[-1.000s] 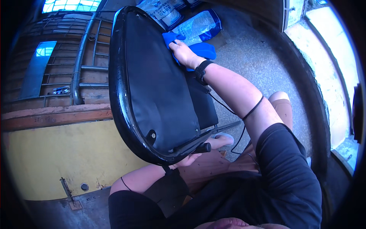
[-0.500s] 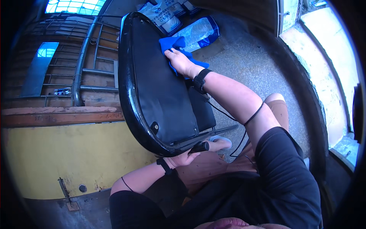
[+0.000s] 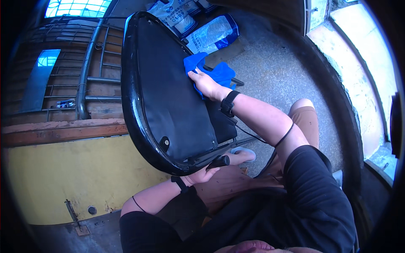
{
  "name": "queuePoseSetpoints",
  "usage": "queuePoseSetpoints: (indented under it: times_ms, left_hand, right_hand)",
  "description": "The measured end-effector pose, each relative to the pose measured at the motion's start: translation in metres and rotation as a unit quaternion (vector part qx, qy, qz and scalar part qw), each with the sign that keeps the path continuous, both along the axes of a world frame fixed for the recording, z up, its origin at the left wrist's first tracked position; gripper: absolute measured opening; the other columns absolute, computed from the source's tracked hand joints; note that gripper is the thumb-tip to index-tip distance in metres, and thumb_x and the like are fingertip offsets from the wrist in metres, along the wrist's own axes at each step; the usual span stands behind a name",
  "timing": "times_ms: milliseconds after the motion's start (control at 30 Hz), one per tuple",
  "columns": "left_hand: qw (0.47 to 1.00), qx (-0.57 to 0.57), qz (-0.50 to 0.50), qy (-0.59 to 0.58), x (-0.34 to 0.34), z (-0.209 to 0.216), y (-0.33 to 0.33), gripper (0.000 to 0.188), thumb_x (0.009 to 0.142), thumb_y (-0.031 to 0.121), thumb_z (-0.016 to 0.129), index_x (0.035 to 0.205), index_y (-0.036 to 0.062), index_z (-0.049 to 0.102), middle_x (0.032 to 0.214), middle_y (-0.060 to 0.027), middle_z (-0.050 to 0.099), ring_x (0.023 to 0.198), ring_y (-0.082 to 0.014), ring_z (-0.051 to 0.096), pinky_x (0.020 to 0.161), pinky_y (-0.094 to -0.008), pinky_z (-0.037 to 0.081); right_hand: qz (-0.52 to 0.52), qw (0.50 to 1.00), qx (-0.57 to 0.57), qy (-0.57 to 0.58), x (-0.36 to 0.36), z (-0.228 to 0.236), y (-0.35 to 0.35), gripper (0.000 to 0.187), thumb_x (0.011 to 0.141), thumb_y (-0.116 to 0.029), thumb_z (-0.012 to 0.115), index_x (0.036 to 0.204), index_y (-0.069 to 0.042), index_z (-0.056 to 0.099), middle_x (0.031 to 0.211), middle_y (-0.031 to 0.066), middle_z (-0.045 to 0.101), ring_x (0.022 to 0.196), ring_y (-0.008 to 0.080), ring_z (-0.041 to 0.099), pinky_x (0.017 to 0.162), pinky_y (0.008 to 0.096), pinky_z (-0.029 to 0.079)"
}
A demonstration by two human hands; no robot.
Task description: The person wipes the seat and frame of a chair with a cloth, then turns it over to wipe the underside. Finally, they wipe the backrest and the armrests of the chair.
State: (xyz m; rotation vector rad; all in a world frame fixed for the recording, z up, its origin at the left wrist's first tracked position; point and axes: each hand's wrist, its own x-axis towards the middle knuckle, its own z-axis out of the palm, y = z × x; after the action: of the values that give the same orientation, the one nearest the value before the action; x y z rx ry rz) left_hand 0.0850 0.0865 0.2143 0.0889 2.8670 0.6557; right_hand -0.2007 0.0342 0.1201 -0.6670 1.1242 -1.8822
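Right grip is closed on a blue cloth at the edge of a black chair; left grip, below (partly hidden), cannot be judged. Printed bags lie beyond.

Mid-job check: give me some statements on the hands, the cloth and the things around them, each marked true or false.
1. The right hand holds a blue cloth. True.
2. The left hand holds a second cloth. False: no second cloth shows; that hand is at the near edge of the black chair.
3. Both wrists wear a black band. True.
4. Blue-and-white bags lie on the chair. False: they lie beyond it, on the floor.
5. A yellow panel is at the picture's left. True.
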Motion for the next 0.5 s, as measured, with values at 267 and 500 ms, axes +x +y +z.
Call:
queuePoseSetpoints:
  times_ms: [267, 500]
  left_hand:
    - [1.000, 0.001, 0.023, 0.017, 0.011, 0.006, 0.001, 0.052, 0.089, 0.030, 0.072, 0.132, 0.0027, 0.061, 0.118, -0.0192, 0.066, 0.104, -0.0359, 0.065, 0.096, -0.0421, 0.050]
    - [0.999, -0.014, 0.010, -0.034, -0.002, 0.010, 0.000, 0.053, 0.090, 0.030, 0.071, 0.134, 0.0024, 0.060, 0.124, -0.0195, 0.065, 0.111, -0.0350, 0.064, 0.100, -0.0420, 0.049]
  right_hand:
    - [-0.049, 0.944, -0.259, 0.198, 0.050, 0.107, 0.080, 0.059, 0.108, -0.032, 0.045, 0.154, 0.003, 0.032, 0.165, 0.0250, 0.022, 0.156, 0.0357, 0.011, 0.127, 0.0427, 0.006]
    - [-0.017, 0.998, 0.014, 0.066, 0.019, 0.018, 0.039, 0.077, 0.106, -0.049, 0.039, 0.156, 0.008, 0.022, 0.167, 0.0261, 0.010, 0.157, 0.0320, 0.006, 0.126, 0.0344, 0.008]
